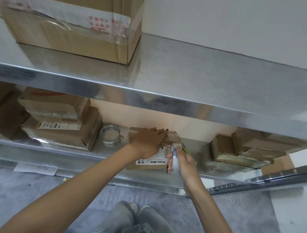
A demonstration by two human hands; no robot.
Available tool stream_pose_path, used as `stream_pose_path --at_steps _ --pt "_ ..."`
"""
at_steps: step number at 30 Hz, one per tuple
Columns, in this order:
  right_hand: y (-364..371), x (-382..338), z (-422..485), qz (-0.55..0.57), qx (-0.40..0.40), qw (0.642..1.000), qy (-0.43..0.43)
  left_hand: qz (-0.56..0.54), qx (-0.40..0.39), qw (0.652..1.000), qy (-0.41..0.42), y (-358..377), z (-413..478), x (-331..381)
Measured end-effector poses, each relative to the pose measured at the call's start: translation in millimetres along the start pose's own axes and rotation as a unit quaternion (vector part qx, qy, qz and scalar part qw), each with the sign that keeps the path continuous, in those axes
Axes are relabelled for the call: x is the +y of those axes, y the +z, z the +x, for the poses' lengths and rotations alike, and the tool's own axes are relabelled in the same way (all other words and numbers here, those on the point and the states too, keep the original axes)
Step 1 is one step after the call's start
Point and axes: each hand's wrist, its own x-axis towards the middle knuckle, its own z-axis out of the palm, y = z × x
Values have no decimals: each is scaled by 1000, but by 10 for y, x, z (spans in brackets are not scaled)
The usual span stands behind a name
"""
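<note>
Both hands are on the box [171, 138] at the shelf [109, 155] front: left hand [149, 141] flat on top, fingers straight; right hand [184, 164] curled round a white tool [175, 161] at its right edge. Press down firmly so it cannot slide.

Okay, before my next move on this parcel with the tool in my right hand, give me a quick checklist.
1. The parcel lies flat on the shelf: ok.
2. The left hand presses flat on the parcel: ok.
3. The right hand has a closed grip on the tool: ok.
4. The label barcode shows uncovered: ok.
5. Tool tip touches parcel: cannot tell.
6. The tape roll lies apart from the parcel: ok.
</note>
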Motion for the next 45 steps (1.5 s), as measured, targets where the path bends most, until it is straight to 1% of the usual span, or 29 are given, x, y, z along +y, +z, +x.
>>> stream_pose_path --at_steps 3,5,9,14,21,25,31,34,39,45 --pt "14 79 -25 41 15 998 44 -2 26 999 -19 2 78 -32" --pt "5 126 -66 25 15 997 70 1 35 999 -21 -15 117 -39" --pt "22 184 -76 -13 18 997 75 -4 43 999 -20 -15 159 -59" --pt "45 284 -51 -24 31 993 114 -6 54 998 -9 -23 199 -88" --pt "54 296 -61 -46 52 993 98 12 77 997 -12 39 274 -119" --pt "59 377 -16 -50 57 989 124 19 89 996 -13 82 293 -126" --pt "106 528 64 -78 86 983 141 0 84 996 -13 62 315 -140" --pt "87 585 87 -108 95 978 150 -35 65 997 -12 23 348 -171" --pt "69 588 152 -128 101 971 173 -60 37 997 -7 -19 381 -225" --pt "178 600 230 -119 107 969 186 -58 32 998 -23 -26 418 -238"
